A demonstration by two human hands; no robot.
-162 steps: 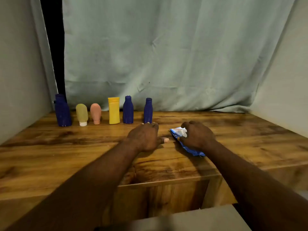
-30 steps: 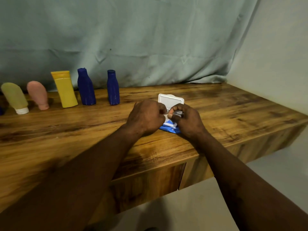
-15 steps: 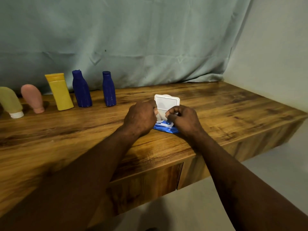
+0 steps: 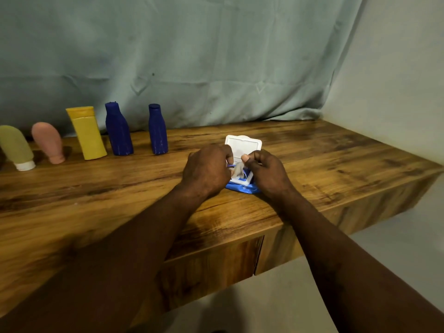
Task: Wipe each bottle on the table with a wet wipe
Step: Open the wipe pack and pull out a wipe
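Wet wipe [image 4: 238, 169] is sticking up out of the opening of the blue wipe pack [image 4: 242, 188], a pale crumpled tuft whose long axis is running roughly upright, pointing at the right hand [image 4: 266, 174] above it. That hand's thumb and fingers [image 4: 245, 157] are pinching the tuft's top. The pack is lying flat on the tabletop [image 4: 336, 159] near its front edge, with its white lid [image 4: 242, 146] standing open at the far end, inner face toward the person. The left hand [image 4: 206, 171] is curling at the pack's left side, probably steadying it, but I cannot tell whether it is gripping anything, as the back of the hand is hiding the contact.

Judging from this, the person is drawing out a wipe and no bottle is being cleaned yet. The next move is calling for a steady upward pull while the pack is being held down, so that one sheet is coming free.

The bottles are standing upright in a row at the back left, well apart from the pack: small blue bottle [image 4: 157, 129] nearest, then large blue bottle [image 4: 118, 129], yellow bottle [image 4: 87, 133], pink bottle [image 4: 48, 141] and olive bottle [image 4: 15, 146], the last resting on its white cap.
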